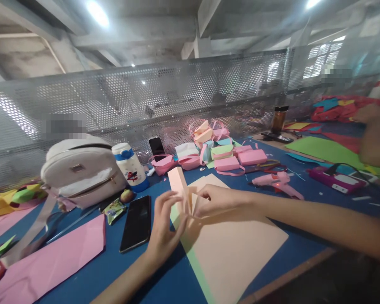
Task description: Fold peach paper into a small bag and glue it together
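Observation:
Between my two hands stands a small folded piece of peach paper point(178, 180), box-like, above a stack of peach and green paper sheets point(237, 249). My left hand point(166, 217) has its fingers curled round the near left side of the piece. From the right, my right hand point(217, 199) pinches the piece's lower edge, with thumb and fingers close together. The fingers hide part of the folds. A black phone point(136, 223) lies left of my left hand, and a pink glue gun point(277, 182) rests beyond my right forearm.
Small pink paper bags point(226, 164) stand along the back by a perforated metal screen point(177, 93). A white backpack point(82, 171), a bottle point(130, 166) and pink paper point(57, 257) are at left. Far right are a purple device point(338, 177), green paper point(326, 150) and another person's arm point(376, 135).

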